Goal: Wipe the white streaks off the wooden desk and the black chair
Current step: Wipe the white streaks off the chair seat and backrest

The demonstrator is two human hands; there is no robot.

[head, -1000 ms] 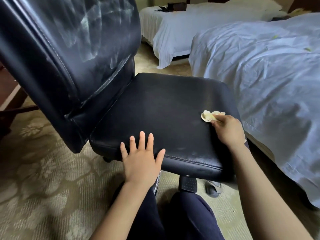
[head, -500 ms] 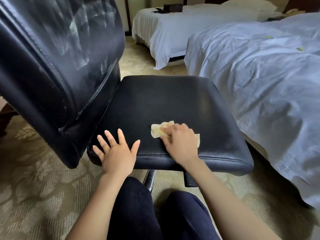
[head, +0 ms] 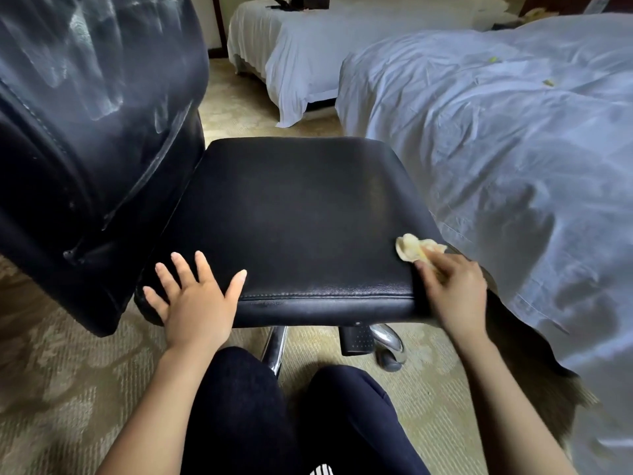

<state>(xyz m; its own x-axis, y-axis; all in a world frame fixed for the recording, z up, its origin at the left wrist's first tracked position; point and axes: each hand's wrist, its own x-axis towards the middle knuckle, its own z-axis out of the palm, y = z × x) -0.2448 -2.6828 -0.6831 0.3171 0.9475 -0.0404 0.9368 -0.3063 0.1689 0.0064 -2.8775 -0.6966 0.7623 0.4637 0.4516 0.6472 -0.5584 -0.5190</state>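
Near bed: lies just beside the seat's right edge. A wide stroke off that edge could carry the cloth into the hanging white sheet and smear it.
Black chair: stands on patterned carpet, and the person kneels at the seat's near edge.
Backrest: rises at the seat's left and carries white streaks across its upper face. It looks like the biggest part of the job not yet done, and streaks in the stitched seams could be missed.
Seat: looks mostly dark and clean, with only a faint haze near its front seam. A dry or loaded cloth might spread residue rather than lift it.
Wheeled base: sits under the seat's near right. A hard sideways push could roll or swivel the chair away from the hands.
Left hand: rests on the seat's near left corner, its fingers spread wide and flat and holding nothing. It appears to brace the chair; if it lifts, the seat may turn.
Right hand: sits at the seat's near right corner, fingers curled down over the cloth and pressing it to the leather.
Yellow cloth: is bunched small, half under the right hand. So little of it touches the seat that each pass covers little, and it could slip out over the edge.
Desk: not in view from here.
Containers: none shows plainly. A dark item on the far bed, beyond the seat, is too small to identify.
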